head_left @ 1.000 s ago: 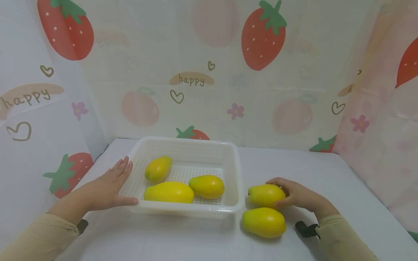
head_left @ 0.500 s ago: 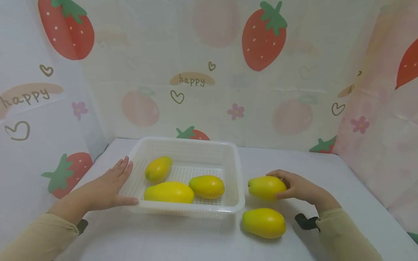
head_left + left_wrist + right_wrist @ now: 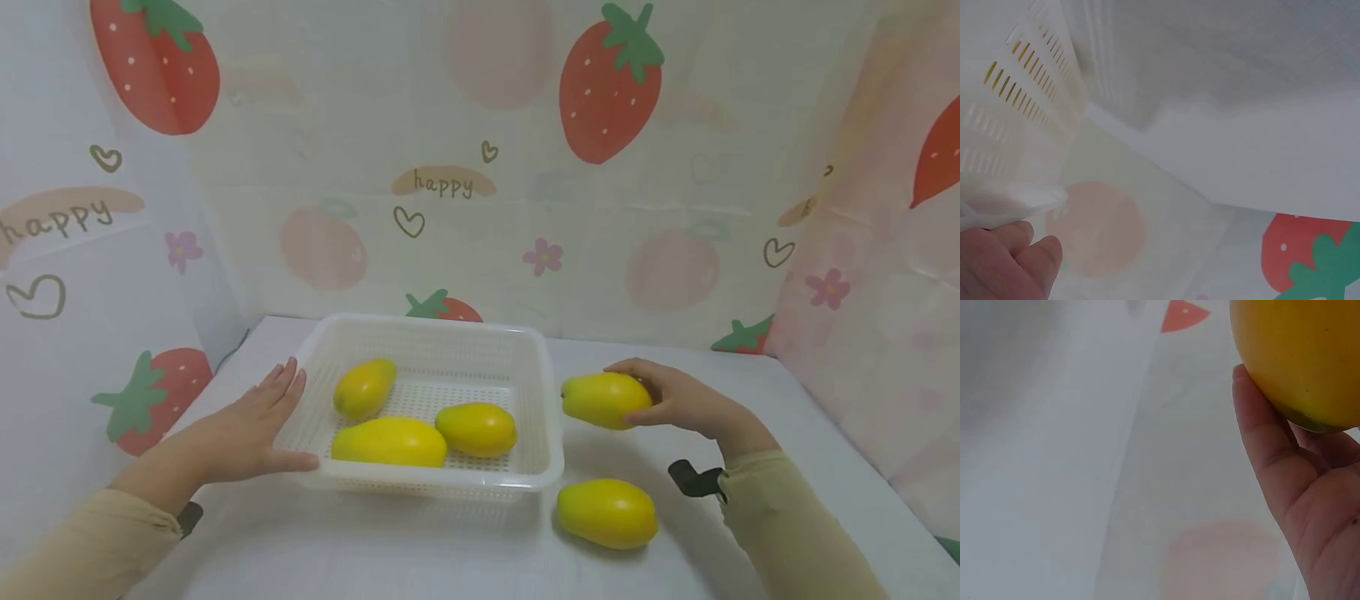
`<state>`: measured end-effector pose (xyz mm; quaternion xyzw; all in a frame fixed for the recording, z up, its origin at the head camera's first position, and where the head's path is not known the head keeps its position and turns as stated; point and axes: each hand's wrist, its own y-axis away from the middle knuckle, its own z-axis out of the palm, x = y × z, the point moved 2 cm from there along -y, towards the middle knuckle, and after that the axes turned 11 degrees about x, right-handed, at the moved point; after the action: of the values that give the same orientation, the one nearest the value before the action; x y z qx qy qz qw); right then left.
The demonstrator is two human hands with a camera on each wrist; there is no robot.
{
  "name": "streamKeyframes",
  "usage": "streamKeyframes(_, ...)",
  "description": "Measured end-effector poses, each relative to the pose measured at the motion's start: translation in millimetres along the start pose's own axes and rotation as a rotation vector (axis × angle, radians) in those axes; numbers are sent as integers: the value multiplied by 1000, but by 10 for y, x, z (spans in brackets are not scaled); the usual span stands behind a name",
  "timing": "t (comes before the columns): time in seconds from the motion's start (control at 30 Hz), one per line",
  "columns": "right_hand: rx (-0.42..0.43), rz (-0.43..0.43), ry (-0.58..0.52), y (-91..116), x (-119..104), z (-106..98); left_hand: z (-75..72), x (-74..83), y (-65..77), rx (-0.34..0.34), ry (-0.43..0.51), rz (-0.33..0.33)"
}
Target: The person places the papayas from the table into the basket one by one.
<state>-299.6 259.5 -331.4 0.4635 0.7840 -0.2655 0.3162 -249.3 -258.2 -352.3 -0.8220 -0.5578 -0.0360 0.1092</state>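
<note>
In the head view my right hand (image 3: 675, 402) grips a yellow-green papaya (image 3: 603, 400) by its right end. It is raised off the table, just right of the white plastic basket (image 3: 487, 480). The right wrist view shows my fingers (image 3: 1260, 425) against the yellow skin of this papaya (image 3: 1304, 356). My left hand (image 3: 240, 433) rests on the basket's left rim, fingers extended. Seen from the left wrist, its fingertips (image 3: 1038, 259) lie by the rim and the slotted wall. Inside the basket lie three papayas, one at the back left (image 3: 365, 388).
Another papaya (image 3: 607, 513) lies on the white tabletop (image 3: 420, 550), right of the basket's front corner. A curtain (image 3: 480, 242) printed with strawberries encloses the table at the back and both sides.
My right hand has lifted the papaya off the table, away from the one in front, up and slightly left toward the basket. The left hand stays in place.
</note>
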Motion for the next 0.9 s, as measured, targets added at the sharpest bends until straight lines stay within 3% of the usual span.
streamKeyframes(0.2,16,-7,-14,-93,-101,-65,-20,15,-8,1,-6,7)
streamKeyframes(0.43,10,-86,-8,-233,-263,-112,-10,6,-15,-3,-11,-12)
streamKeyframes(0.9,-1,-130,-42,-536,-531,-57,9,-1,-12,2,-4,-13)
